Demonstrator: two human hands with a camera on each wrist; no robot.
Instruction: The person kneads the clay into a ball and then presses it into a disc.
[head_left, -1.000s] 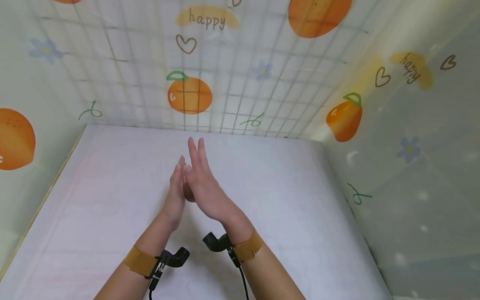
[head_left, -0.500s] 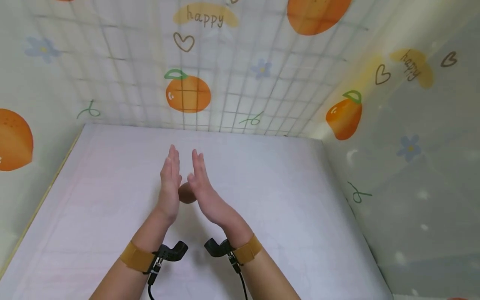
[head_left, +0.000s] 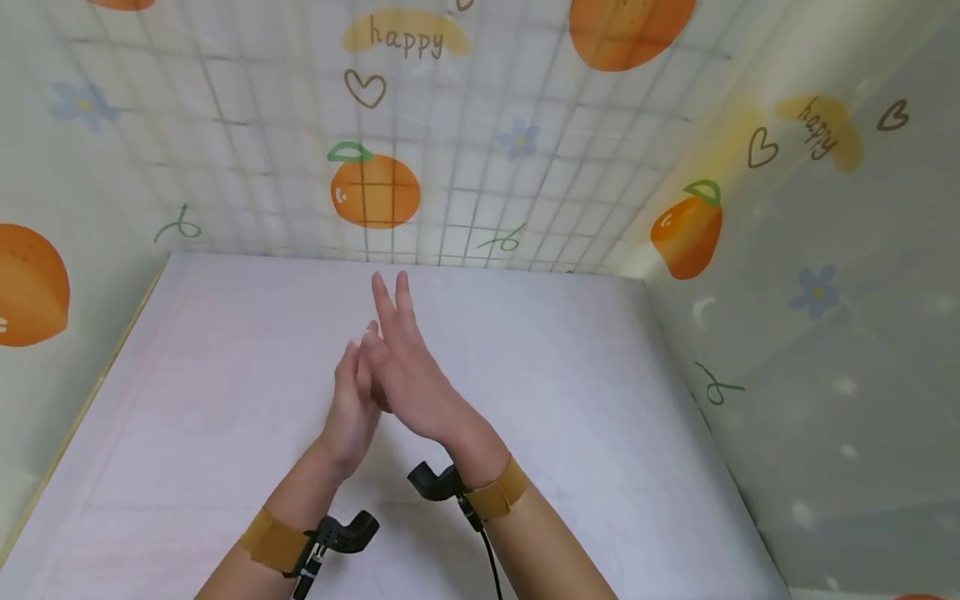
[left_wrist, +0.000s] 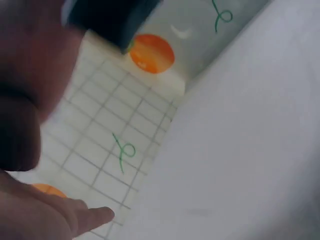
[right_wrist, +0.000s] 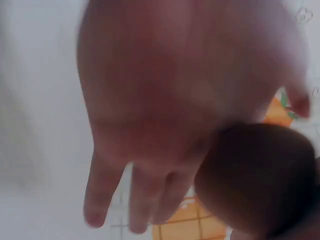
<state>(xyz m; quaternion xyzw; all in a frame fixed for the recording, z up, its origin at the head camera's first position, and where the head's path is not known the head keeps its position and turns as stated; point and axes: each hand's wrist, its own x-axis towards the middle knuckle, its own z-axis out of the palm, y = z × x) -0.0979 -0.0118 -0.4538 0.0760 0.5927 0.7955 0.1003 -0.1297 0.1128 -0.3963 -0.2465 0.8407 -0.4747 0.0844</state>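
Observation:
A smooth brown ball [right_wrist: 255, 175] sits between my two palms, above the white tabletop. In the head view just a dark sliver of the ball [head_left: 386, 402] shows under the right palm; the hands cover the rest. My right hand [head_left: 415, 379] presses it from the right, two fingers extended and spread toward the back wall. From the other side presses my left hand [head_left: 352, 421], set lower, its fingers partly hidden behind the right hand. The left wrist view catches the ball [left_wrist: 17, 135] at its left edge, with an extended finger of the left hand [left_wrist: 35, 215] below.
A white covered table [head_left: 525, 350] lies beneath the hands. Behind it hangs a printed curtain [head_left: 465, 192] over a wire grid, and another sheet [head_left: 810, 400] borders the right side. Black wrist cameras [head_left: 348, 532] on tan straps trail cables.
The hands slide against each other: the left went forward, then back toward the body, the right back and then forward. The ball showed more fully half a second ago and is now mostly covered.

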